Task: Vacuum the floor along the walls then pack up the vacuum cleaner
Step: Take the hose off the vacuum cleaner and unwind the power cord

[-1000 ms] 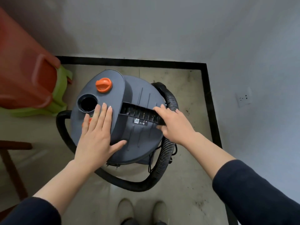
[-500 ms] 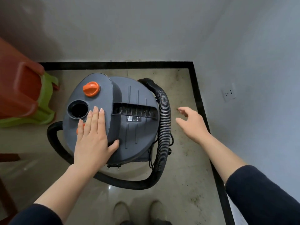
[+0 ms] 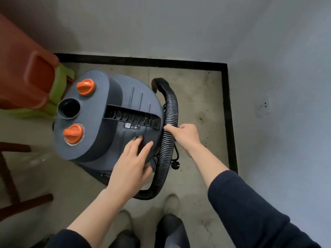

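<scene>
Steadying the canister vacuum cleaner [image 3: 129,97] with a flat left hand [image 3: 130,167] on top, the person clamps the right hand [image 3: 185,136] round the ribbed hose [image 3: 171,106] beside it, probably for coiling.

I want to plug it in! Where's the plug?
In the head view, the plug is right of the vacuum, tucked against the hose, just below the right hand.
</scene>
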`<state>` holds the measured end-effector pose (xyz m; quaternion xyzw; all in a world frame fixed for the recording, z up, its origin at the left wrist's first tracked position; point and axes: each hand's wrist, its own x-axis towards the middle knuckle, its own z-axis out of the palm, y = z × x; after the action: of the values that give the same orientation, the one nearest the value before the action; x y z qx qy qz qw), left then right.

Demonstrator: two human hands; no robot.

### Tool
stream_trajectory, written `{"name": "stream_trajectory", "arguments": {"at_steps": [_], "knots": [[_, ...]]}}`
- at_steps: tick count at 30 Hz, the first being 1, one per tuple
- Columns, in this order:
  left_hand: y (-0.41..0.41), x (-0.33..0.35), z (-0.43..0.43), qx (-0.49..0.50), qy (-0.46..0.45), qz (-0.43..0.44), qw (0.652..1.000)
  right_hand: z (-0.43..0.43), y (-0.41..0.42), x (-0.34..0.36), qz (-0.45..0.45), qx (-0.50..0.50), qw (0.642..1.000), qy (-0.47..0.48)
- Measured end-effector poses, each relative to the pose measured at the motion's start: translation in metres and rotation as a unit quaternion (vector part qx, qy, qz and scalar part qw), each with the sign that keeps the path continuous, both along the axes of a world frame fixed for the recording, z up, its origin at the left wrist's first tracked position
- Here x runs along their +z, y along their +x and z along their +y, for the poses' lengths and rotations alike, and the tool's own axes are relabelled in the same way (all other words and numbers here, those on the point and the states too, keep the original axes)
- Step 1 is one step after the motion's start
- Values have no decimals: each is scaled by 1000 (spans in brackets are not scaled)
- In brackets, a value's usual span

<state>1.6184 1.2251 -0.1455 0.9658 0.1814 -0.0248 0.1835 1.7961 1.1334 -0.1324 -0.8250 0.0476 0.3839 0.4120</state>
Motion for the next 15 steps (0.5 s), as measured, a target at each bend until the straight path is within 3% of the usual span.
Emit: {"name": "stream_trajectory", "arguments": {"at_steps": [4,8,11,15], "knots": [[1,7,-19,25,-12,-8,1000,1,8,9,-2,58,997,54],[1,18,-37,178,-184,-13,967,25,19,41,-24,85,986,140],[5,38,-33,253,-311,-47,915,51,26,60,-56,146,981,115],[8,69,-5,268,-322,-118,900,63,29,67,-72,72,985,142]]}}
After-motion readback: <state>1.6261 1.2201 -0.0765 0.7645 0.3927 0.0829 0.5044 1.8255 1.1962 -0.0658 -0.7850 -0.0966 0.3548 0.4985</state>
